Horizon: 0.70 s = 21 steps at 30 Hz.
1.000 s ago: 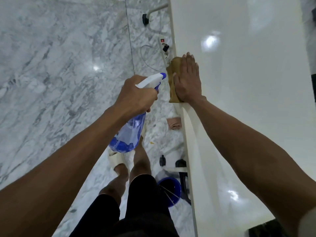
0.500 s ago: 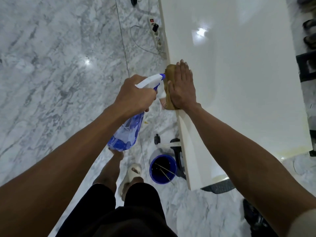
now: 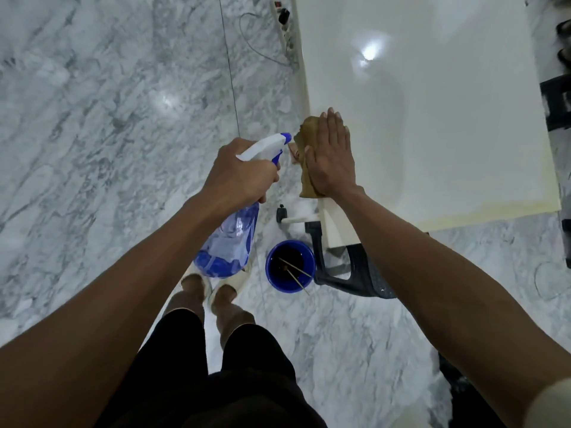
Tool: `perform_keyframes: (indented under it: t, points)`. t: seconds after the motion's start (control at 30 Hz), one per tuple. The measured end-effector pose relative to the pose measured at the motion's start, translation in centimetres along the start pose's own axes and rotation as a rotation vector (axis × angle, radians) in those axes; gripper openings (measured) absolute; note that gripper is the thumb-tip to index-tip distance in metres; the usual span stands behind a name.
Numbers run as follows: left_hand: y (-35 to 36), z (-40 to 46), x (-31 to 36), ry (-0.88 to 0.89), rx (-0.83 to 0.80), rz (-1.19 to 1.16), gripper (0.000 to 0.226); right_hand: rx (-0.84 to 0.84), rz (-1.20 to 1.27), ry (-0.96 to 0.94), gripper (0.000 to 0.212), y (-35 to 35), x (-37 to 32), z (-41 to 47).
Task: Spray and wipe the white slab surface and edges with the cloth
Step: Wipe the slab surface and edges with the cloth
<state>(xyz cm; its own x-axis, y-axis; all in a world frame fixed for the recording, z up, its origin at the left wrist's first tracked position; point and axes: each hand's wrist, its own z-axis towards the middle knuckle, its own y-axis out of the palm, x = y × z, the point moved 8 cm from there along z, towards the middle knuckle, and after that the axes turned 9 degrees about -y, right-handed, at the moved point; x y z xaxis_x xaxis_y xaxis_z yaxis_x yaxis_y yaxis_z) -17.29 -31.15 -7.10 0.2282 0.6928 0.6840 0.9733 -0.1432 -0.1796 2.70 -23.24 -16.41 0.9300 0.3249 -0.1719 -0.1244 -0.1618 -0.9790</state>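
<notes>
Along the white slab edge, the flat right hand has drawn the cloth nearer the corner; the left hand still grips the spray bottle; edge wiping nearly complete.

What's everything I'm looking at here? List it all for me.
white slab: one, glossy white, upper right, raised off the floor
cloth: one, tan, on the slab's left edge under the right hand
spray bottle: one, clear blue with white head, in the left hand
bucket: one, blue, on the floor below the slab's corner, thin sticks inside
power strip: one, white, floor at top
marble floor: grey-white
left hand: grips the bottle
right hand: flat on the cloth
</notes>
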Motion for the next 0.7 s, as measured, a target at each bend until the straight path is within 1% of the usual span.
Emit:
perform_keyframes:
  t: [0.07,0.2,0.37,0.43,0.47,0.53,0.6,0.7]
  points:
    - [0.5,-1.2,-1.5,-0.018,-0.005,0.005,0.031,0.005,0.005,0.005,0.067,0.3,-0.3,-2.1]
    - [1.0,-3.3,-4.0,-0.043,-0.003,0.009,0.048,-0.021,-0.002,0.017,0.067,0.7,-0.6,-6.5]
    - [1.1,-6.2,-5.8,0.004,-0.01,0.037,0.039,-0.02,-0.015,0.019,0.07,1.2,-1.1,-10.0]
    - [1.6,-7.2,-5.9,0.067,-0.028,0.102,0.025,0.016,-0.024,0.038,0.07,1.3,-1.1,-11.2]
    - [1.6,-8.1,-6.3,0.082,-0.015,0.116,0.019,-0.007,-0.009,0.02,0.07,1.7,-1.6,-11.7]
    - [2.1,-9.4,-6.9,0.09,-0.015,0.11,0.019,-0.03,-0.008,0.011,0.071,2.3,-2.0,-13.6]
    - [2.6,-10.4,-7.7,0.053,-0.022,0.075,0.023,-0.017,-0.023,0.015,0.071,2.3,-2.1,-15.7]
    - [3.4,-11.5,-8.1,0.028,-0.01,0.031,0.044,-0.015,-0.03,-0.03,0.069,2.3,-2.6,-18.0]
